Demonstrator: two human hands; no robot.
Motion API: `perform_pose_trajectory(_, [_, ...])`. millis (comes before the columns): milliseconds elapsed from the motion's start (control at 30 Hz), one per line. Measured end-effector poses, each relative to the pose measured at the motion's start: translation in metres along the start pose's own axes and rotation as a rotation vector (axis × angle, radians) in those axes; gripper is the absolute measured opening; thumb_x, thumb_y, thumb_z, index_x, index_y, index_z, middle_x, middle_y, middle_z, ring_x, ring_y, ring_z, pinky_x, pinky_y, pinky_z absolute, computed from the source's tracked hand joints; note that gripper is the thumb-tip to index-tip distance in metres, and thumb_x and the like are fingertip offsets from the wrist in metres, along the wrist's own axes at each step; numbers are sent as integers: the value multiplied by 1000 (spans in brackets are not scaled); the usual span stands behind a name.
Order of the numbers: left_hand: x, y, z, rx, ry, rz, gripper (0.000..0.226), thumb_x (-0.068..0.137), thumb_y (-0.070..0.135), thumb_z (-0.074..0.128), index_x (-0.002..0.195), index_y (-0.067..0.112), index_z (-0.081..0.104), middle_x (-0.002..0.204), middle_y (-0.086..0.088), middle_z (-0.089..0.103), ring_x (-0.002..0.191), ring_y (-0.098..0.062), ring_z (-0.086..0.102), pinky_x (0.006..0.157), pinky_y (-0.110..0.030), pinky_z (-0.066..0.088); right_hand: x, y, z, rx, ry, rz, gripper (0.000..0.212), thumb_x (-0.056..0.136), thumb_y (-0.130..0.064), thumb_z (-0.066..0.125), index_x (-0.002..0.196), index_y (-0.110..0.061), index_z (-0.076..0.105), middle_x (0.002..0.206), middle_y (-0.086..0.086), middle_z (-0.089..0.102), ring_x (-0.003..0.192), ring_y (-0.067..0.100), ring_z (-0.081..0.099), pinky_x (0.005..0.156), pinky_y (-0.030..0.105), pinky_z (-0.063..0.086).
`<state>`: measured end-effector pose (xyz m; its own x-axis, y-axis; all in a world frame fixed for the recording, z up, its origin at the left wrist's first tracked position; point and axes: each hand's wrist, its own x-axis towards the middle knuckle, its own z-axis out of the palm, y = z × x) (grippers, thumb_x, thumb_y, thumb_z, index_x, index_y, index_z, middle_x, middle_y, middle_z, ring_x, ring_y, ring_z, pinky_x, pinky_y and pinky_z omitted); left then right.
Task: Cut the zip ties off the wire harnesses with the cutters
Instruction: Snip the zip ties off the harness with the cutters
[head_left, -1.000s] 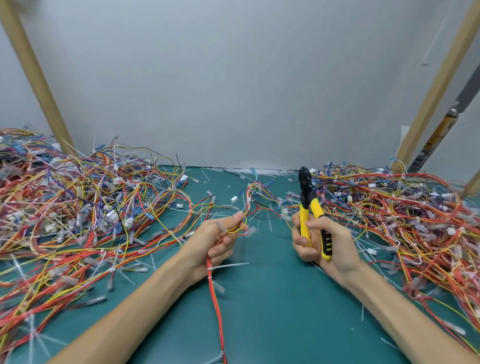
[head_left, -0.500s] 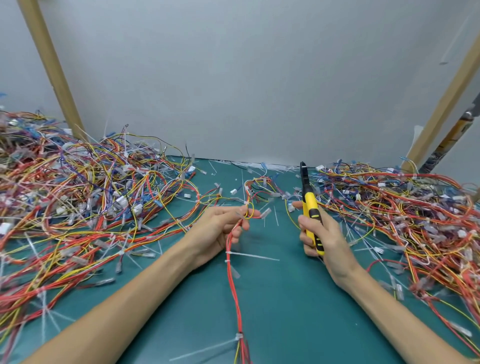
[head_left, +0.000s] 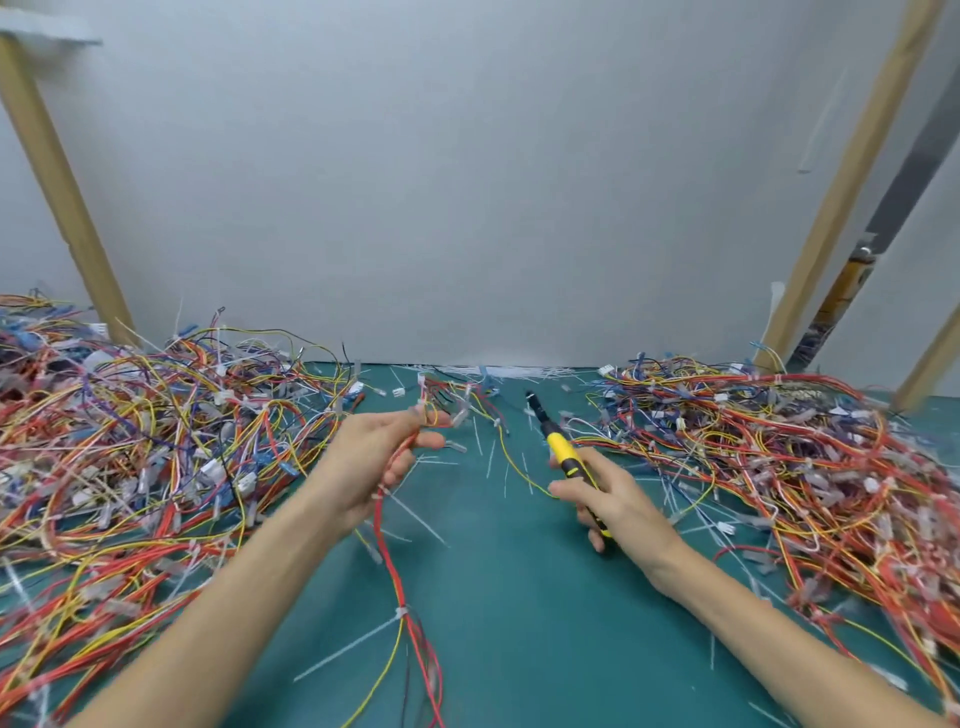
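Tilted lower than a second ago, the cutters (head_left: 561, 449) are gripped in the curled right hand (head_left: 618, 501) above the green mat (head_left: 519, 639), long axis running from the palm away and leftward, black tip toward the wall. A wire harness (head_left: 389, 551) is pinched by the left hand (head_left: 371, 462).

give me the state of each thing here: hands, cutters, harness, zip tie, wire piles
left hand, gripping the harness
right hand, gripping the cutters
cutters, held, tip pointing away from the person, on no tie
harness, lifted at its far end, trailing back towards the person
zip tie, uncut, fastened round the harness, tail sticking out
left pile, tangled heap
right pile, tangled heap
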<state>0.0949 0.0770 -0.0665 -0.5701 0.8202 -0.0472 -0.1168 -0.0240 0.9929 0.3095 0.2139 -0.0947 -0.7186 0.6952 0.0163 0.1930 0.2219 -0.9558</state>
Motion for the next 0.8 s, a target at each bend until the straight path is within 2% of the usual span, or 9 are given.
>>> perform_pose_trajectory(100, [-3, -24, 17, 206, 58, 77, 26, 99, 16, 51, 90, -1, 70, 66, 0, 71, 32, -6, 42, 34, -14, 32, 2, -3, 7, -304, 106, -37, 37, 69, -46, 74, 100, -33, 59, 74, -9, 58, 63, 11, 50, 58, 24, 41])
perform_pose_trajectory(200, [-4, -44, 27, 446, 66, 163, 27, 99, 17, 51, 85, 1, 69, 63, -1, 71, 35, -11, 50, 38, -19, 40, 1, 7, 20, -491, 253, -163, 43, 79, -36, 74, 114, -41, 50, 95, -18, 55, 83, -8, 51, 72, 5, 35])
perform_pose_trajectory(333, [-7, -51, 28, 624, 69, 272, 29, 98, 24, 52, 81, 8, 69, 59, 3, 70, 31, -8, 47, 41, -18, 42, -6, 19, 21, -531, 245, -203, 53, 84, -42, 71, 131, -35, 47, 112, -16, 50, 102, -2, 52, 95, 21, 39])
perform_pose_trajectory(400, [-8, -51, 29, 669, 87, 300, 30, 99, 25, 52, 79, 9, 68, 56, 2, 68, 30, -7, 45, 43, -19, 43, -7, 19, 19, -500, 286, -225, 45, 83, -45, 71, 122, -40, 50, 108, -18, 56, 98, -9, 54, 85, 11, 39])
perform_pose_trajectory(467, [-8, -53, 29, 748, 122, 344, 34, 99, 25, 51, 75, 7, 66, 56, -3, 66, 35, -10, 48, 50, -23, 46, -8, 17, 20, -488, 332, -246, 31, 84, -50, 67, 109, -45, 51, 86, -22, 60, 85, -12, 54, 72, 5, 37])
perform_pose_trajectory(533, [-9, -55, 30, 813, 157, 390, 35, 100, 24, 49, 71, 6, 61, 56, -7, 65, 45, -17, 54, 59, -32, 48, -8, 15, 21, -443, 347, -247, 27, 84, -62, 54, 99, -40, 56, 64, -14, 58, 68, 1, 54, 62, 14, 39])
perform_pose_trajectory(600, [-9, -56, 31, 792, 182, 398, 34, 100, 23, 48, 71, 7, 59, 56, -8, 64, 42, -17, 56, 58, -33, 49, -10, 15, 20, -365, 333, -243, 38, 82, -68, 43, 95, -36, 59, 64, -2, 59, 55, 11, 50, 57, 26, 40])
perform_pose_trajectory(667, [-13, -58, 34, 726, 188, 380, 33, 100, 22, 47, 72, 10, 59, 54, -6, 64, 33, -11, 54, 45, -26, 47, -8, 16, 18, -321, 326, -212, 34, 86, -65, 43, 94, -36, 59, 66, 6, 60, 56, 21, 53, 60, 40, 45])
perform_pose_trajectory(800, [-19, -60, 41, 684, 101, 315, 30, 100, 22, 48, 77, 9, 62, 55, -5, 65, 29, -9, 50, 37, -14, 36, -4, 19, 17, -320, 331, -182, 22, 94, -55, 47, 97, -35, 57, 69, 9, 61, 60, 26, 56, 66, 46, 48])
